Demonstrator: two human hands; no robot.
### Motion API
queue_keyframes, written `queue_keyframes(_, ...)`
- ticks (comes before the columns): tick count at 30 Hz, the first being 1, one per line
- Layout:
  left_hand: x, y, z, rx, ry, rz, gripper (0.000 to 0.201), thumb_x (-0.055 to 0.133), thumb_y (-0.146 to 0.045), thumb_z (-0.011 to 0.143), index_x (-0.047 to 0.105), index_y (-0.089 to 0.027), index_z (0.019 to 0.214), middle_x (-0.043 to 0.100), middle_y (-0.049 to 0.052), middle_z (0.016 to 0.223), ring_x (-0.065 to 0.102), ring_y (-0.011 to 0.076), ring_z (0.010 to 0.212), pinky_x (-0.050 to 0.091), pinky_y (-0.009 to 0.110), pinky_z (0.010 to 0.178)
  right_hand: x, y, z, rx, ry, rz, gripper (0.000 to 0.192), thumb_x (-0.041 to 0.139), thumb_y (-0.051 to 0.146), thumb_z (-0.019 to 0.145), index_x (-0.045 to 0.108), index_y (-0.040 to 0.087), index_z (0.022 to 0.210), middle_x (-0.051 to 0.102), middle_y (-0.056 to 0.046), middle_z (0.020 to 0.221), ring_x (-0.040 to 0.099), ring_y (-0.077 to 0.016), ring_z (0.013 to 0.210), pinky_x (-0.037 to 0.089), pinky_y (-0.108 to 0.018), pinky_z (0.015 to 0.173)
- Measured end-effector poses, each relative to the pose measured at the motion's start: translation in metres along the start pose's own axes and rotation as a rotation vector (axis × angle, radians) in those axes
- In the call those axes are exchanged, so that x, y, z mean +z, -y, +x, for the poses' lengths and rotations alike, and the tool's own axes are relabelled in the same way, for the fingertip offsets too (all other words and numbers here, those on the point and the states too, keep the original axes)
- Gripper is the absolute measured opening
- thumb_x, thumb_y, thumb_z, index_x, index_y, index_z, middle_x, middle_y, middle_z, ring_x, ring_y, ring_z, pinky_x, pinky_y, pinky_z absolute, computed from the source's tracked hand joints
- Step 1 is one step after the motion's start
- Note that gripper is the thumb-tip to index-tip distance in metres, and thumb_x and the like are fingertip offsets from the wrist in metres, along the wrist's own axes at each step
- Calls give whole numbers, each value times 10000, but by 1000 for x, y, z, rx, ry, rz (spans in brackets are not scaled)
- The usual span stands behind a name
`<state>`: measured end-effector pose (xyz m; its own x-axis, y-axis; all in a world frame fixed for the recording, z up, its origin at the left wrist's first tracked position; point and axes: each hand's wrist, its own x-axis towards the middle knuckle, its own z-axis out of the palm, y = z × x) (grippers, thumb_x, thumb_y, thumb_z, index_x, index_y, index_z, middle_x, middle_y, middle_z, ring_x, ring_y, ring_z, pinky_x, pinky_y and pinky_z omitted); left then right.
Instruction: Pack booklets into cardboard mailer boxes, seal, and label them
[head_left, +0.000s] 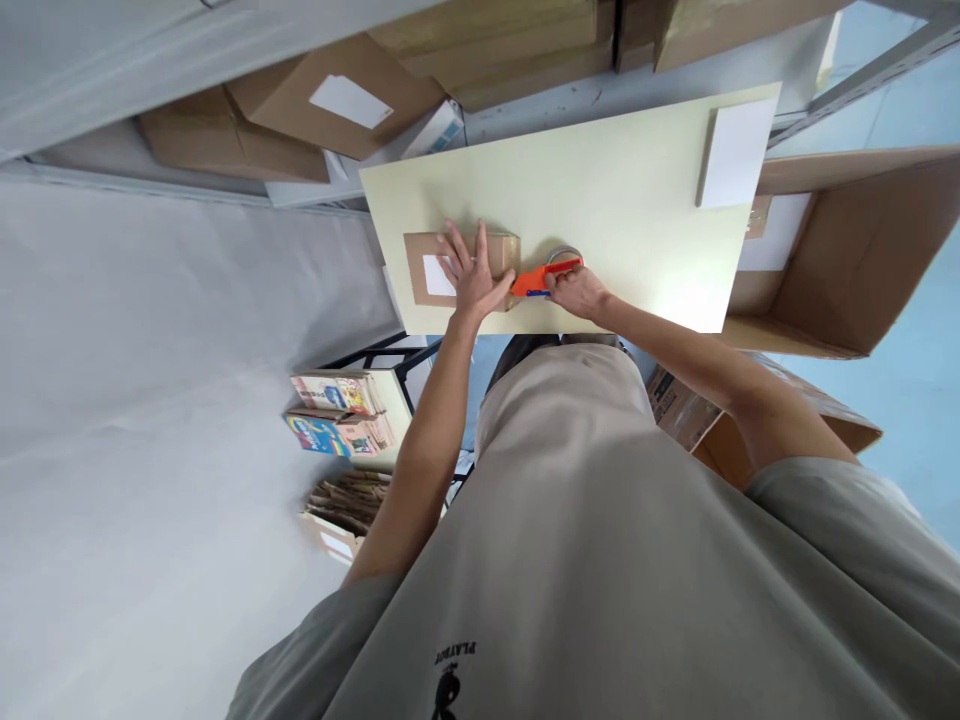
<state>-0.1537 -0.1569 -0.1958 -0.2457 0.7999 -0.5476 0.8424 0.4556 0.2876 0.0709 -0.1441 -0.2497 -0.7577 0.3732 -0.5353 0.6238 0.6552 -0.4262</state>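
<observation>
A small brown cardboard box (497, 252) with a white label (438, 276) lies on the cream tabletop (615, 190). Spread over its top, my left hand (472, 282) has its fingers apart and rests on the box. My right hand (576, 291) is wrapped round an orange tape dispenser (531, 281), which has a roll of tape (562, 252) on it. The dispenser's front end meets the right end of the box, near my left thumb. Whether tape is stuck there I cannot tell.
A white flat box (739, 152) lies at the tabletop's right end. Beside the table stands a large open carton (840, 250). Shelves behind hold several cardboard boxes (337, 95). At the lower left are colourful flattened cartons (334, 412) and a box of folded cardboard (345, 505).
</observation>
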Motion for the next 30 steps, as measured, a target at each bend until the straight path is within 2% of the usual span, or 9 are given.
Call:
queue_keyframes(4,3,-3,-11,22,10,-30,1068,764,-663,1077,291,-283,1956,-12,73,2068,-237,351,1898,-61,727,1532,-11,34,14,-6,66,-32,672,244,28,1123,544,-116,1707,813,-355,1459,816,-389,1341,555,-484,1138)
queue_keyframes(7,13,1,-13,22,-12,-38,976,614,-698,1165,286,-225,1953,-30,76,2063,-236,316,1896,-77,672,1551,-25,57,28,-57,60,-26,686,239,-14,1101,612,-91,1672,799,-342,1500,776,-383,1438,552,-485,1166)
queue_keyframes(11,27,4,-9,-48,-117,-8,850,392,-591,1259,223,-128,1951,-62,44,2061,-290,286,1872,-123,555,1559,-31,72,42,-101,83,15,634,302,10,1111,709,-29,1596,809,-313,1503,770,-371,1448,551,-510,1213)
queue_keyframes(14,30,-1,-7,-139,-167,-23,844,432,-451,1229,147,-173,1973,-79,22,2054,-311,208,1855,-116,534,1563,-24,70,38,-76,65,6,651,285,15,1119,652,-29,1655,814,-310,1498,793,-359,1420,550,-505,1231)
queue_keyframes(18,28,-7,-11,-122,-103,-106,924,481,-401,1189,60,-183,1982,-87,50,2051,-275,246,1871,-51,616,1565,-2,37,6,-3,30,8,592,358,124,1176,574,-71,1692,824,-352,1443,831,-393,1349,555,-543,1226)
queue_keyframes(22,31,-3,-17,-73,-97,-95,928,498,-409,1189,85,-158,1981,-65,68,2055,-283,258,1870,-66,614,1562,15,-34,-41,130,5,-51,572,379,260,1241,581,-70,1662,829,-368,1404,836,-405,1304,562,-557,1176)
queue_keyframes(25,35,2,-20,-24,-86,-66,929,525,-401,1179,129,-136,1976,-61,76,2055,-268,258,1875,-87,570,1561,12,-75,-58,179,-48,-102,680,337,425,1294,543,-94,1682,836,-364,1361,820,-394,1277,548,-546,1157)
queue_keyframes(27,37,5,-24,11,-71,-80,929,549,-451,1185,159,-164,1977,-29,72,2061,-224,271,1889,-85,552,1560,3,-84,-55,194,-86,-124,726,234,429,1314,505,-122,1702,831,-370,1350,817,-368,1255,534,-516,1149)
queue_keyframes(30,36,7,-30,68,-65,-58,913,543,-452,1186,189,-149,1971,10,101,2064,-154,266,1907,-97,521,1553,-15,-74,-35,198,-125,-125,733,150,377,1316,477,-149,1708,821,-374,1353,817,-348,1243,515,-483,1147)
